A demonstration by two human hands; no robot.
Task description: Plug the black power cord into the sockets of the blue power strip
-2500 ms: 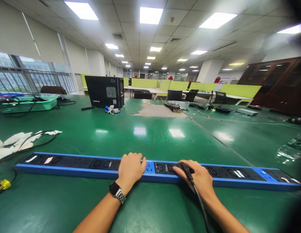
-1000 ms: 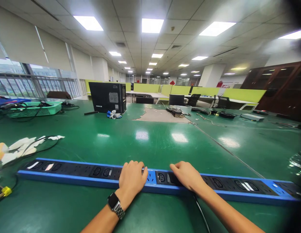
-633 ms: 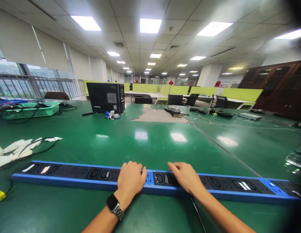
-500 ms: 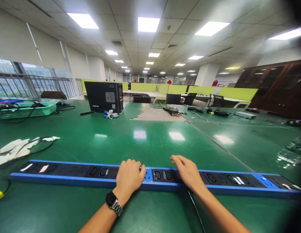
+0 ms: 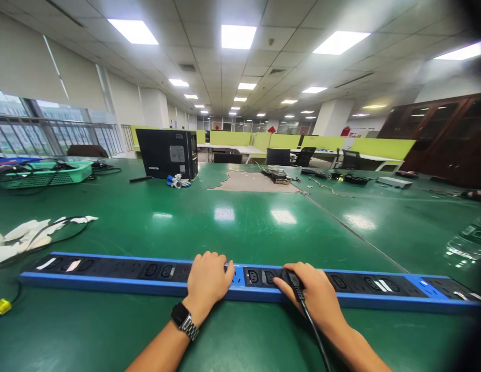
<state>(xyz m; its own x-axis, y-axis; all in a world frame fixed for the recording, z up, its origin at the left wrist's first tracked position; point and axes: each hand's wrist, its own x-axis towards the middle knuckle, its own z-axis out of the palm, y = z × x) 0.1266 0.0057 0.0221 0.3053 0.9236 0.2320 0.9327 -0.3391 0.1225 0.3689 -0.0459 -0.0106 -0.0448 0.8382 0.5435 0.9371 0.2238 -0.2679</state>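
Note:
A long blue power strip with black sockets lies across the green table in front of me. My left hand, with a watch on the wrist, rests on top of the strip, fingers curled over it. My right hand is closed around a black plug at a socket just right of the middle. The plug's black cable runs back along my forearm toward me.
A black computer tower stands at the back left, a green basket of cables further left. White gloves and a black cable lie at the left. Small devices sit at the back; a clear plastic item at the right.
My right hand lay over the strip with the plug hidden under it; now it is drawn back toward me, gripping the plug at the socket. My left hand has stayed on the strip.

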